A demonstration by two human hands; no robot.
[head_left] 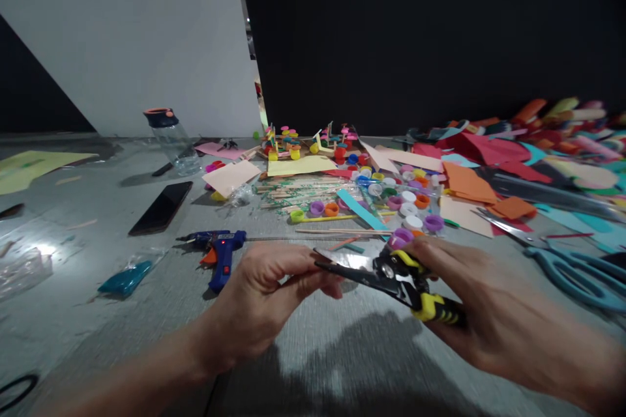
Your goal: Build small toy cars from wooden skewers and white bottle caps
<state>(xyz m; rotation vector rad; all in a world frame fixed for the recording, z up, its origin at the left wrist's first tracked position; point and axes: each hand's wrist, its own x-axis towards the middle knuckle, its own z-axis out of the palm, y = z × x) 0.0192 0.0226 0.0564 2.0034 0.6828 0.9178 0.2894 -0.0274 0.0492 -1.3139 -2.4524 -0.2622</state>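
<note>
My right hand [469,300] is wrapped round the yellow-and-black handles of a pair of snips [388,273], which points left. Its blades are slightly apart, and their tips reach the fingers of my left hand [274,300]. Those fingers are pinched together; whatever is between them is too small or hidden to make out. Just left of that hand lies a blue hot glue gun [225,257] with a small red light lit. Beyond the snips are thin wooden skewers [342,232] and a purple bottle cap [401,237].
Coloured bottle caps, a pile of sticks [298,194] and small cap-and-stick models [293,143] stand ahead. At right are blue-handled scissors [572,260] and coloured paper [469,182]. Leftward are a phone [161,208], a water bottle [173,143] and a bag of blue material [126,278].
</note>
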